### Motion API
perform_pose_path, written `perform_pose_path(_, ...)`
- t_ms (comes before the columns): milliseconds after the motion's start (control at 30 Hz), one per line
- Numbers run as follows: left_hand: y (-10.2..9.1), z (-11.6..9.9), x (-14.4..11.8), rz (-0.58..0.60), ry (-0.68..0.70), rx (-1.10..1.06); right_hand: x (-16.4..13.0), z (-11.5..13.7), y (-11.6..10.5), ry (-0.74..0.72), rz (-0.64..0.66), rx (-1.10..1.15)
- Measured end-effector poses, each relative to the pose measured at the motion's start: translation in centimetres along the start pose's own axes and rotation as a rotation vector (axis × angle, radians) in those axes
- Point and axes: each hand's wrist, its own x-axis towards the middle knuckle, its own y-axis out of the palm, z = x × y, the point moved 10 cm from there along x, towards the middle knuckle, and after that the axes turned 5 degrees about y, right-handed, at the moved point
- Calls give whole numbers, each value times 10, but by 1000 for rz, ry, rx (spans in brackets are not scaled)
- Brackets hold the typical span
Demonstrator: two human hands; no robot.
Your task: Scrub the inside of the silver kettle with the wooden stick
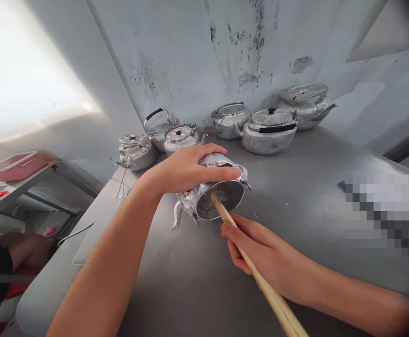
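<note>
A dented silver metal teapot [204, 194] lies tipped on the grey table, its open mouth facing me and its spout pointing down at the left. My left hand [197, 166] is laid over the teapot's upper side, thumb along the rim and fingers around the far side, gripping it. My right hand [257, 248] is closed around a pale wooden stick [260, 278]. The stick's far end reaches inside the teapot's mouth, where its tip is hidden; the near end runs out of view at the bottom.
Along the wall stand several other metal teapots, among them a lidded one [269, 133] and one at the far right [306, 105]. A pink basket [18, 164] rests on a side shelf at left. A person's leg [27, 250] shows below it. A cable [76, 233] lies at the table's left edge.
</note>
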Motion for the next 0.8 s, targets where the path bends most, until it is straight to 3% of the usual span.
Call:
perform_pose_path(333, 0, 1, 0, 3, 6, 6, 2, -6, 0, 28, -13, 0)
perform_pose_path(600, -1, 0, 0, 1, 7, -12, -1, 4, -1, 15, -21, 5)
perform_pose_path(800, -5, 15, 0, -14, -11, -94, 1, 3, -4, 5, -27, -45)
